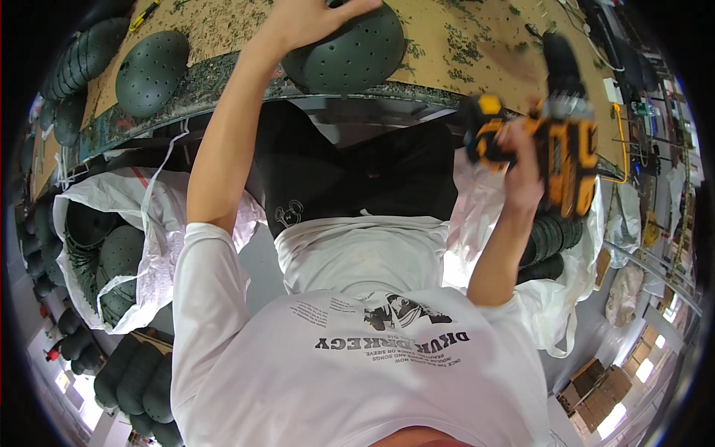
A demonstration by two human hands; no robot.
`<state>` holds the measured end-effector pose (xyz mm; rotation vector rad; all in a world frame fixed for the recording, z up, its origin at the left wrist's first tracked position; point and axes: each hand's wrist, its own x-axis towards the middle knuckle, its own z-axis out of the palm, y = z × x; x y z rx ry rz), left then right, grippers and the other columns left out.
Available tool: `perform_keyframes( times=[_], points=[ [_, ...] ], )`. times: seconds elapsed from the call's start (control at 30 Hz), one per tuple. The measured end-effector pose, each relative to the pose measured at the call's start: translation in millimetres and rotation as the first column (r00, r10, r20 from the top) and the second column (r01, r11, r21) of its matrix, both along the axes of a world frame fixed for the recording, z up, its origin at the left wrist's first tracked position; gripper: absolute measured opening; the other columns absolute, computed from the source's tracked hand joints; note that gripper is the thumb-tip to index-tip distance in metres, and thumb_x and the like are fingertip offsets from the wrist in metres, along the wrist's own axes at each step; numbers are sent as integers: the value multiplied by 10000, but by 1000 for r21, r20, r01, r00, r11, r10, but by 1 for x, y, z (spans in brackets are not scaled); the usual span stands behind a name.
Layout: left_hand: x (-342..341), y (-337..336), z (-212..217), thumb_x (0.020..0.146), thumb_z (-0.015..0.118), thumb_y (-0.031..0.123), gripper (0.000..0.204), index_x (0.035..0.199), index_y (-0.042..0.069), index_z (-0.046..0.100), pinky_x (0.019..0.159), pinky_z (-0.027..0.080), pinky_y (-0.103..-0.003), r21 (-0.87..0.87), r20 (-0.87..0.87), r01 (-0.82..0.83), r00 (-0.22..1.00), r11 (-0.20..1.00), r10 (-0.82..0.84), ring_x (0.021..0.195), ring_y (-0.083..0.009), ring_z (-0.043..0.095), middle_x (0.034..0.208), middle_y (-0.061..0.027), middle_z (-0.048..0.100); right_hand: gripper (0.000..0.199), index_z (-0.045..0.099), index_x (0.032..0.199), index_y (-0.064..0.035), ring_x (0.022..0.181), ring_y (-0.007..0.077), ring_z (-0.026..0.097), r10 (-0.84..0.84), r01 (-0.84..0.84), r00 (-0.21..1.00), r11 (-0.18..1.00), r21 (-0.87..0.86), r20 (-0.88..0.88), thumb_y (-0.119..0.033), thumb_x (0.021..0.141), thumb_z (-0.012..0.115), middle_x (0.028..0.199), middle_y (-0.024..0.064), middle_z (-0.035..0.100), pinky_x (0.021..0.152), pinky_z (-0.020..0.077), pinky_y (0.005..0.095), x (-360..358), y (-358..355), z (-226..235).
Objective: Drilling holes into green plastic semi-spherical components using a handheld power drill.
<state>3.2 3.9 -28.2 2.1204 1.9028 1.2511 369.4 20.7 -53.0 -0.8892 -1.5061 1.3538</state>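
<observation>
My left hand [309, 22] reaches over a dark green domed shell [346, 63] dotted with small holes, at the near edge of the workbench. Its thumb stretches to the right across the top of the shell; the other fingers are partly cut off by the upper edge of the view. Raised at the right, my right hand [523, 164] is wrapped round the grip of a yellow and black cordless drill [570, 145]. The drill is slightly blurred and held apart from the shell, its dark front end toward the far side.
Green shavings litter the tan workbench [428, 71]. Another holed shell [153, 73] lies on it at the left, near a stack of shells [89, 56]. White sacks [160, 253] with shells stand on both sides of my legs. A yellow cable [620, 141] hangs at the right.
</observation>
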Motion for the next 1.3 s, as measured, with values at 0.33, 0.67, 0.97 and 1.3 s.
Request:
perform_keyframes(
  times=[0.33,0.67,0.97,1.3],
  points=[
    [9,12,-11,857,657,486,514,1134,53,680,910,505,-424,-187,-33,-81,997,979,76,1045,-348,645,1112,-166,688,219,732,981,-129,892,253,675,-383,-331,664,619,712,642,-140,769,788,974,28,715,800,491,384,-11,-160,-57],
    [4,12,-20,849,623,533,530,1138,93,685,936,493,-439,-203,-56,-92,995,975,83,1092,-353,628,1141,-157,686,303,602,1103,-15,794,72,605,2,-236,815,914,329,580,-79,832,721,918,3,660,744,500,210,-47,-166,-57],
    [1,11,-24,844,616,554,555,1155,100,692,965,487,-436,-154,-74,-95,994,983,85,1126,-356,615,1181,-173,675,334,593,1104,-33,770,72,599,93,-199,891,959,199,444,-67,799,725,897,3,651,721,504,213,-54,-169,-55],
    [3,12,-20,848,608,562,561,1147,95,696,976,481,-438,-210,-80,-124,991,970,110,1137,-344,610,1183,-170,676,278,591,1097,-28,774,67,579,20,-250,803,918,306,596,-86,846,693,907,4,639,721,486,207,-56,-170,-52]
  ],
)
